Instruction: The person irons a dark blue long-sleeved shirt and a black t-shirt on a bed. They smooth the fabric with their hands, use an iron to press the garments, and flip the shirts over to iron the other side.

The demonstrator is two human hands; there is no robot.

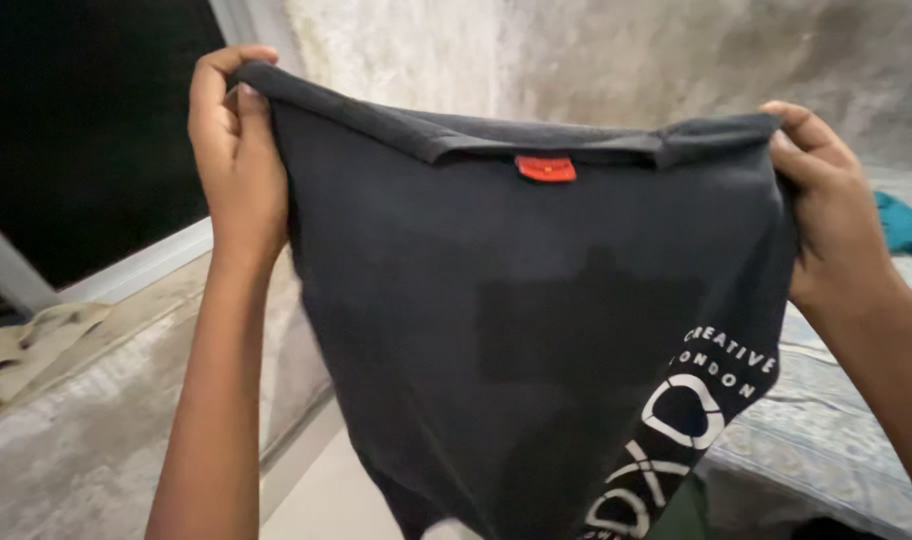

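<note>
While both hands' fingers [221,95] pinch it, shirt [536,330] hangs between.

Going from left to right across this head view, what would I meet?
Dark window → left hand → small red tag on the dark shirt → right hand → teal cloth.

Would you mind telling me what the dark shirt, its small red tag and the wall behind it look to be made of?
Shirt: probably soft knitted cotton, matte charcoal; it sags and folds limply between the left hand and right hand. Red tag: seemingly woven or stitched fabric, though too small to be sure. Wall: rough bare plaster or cement, mottled grey and unpainted.
</note>
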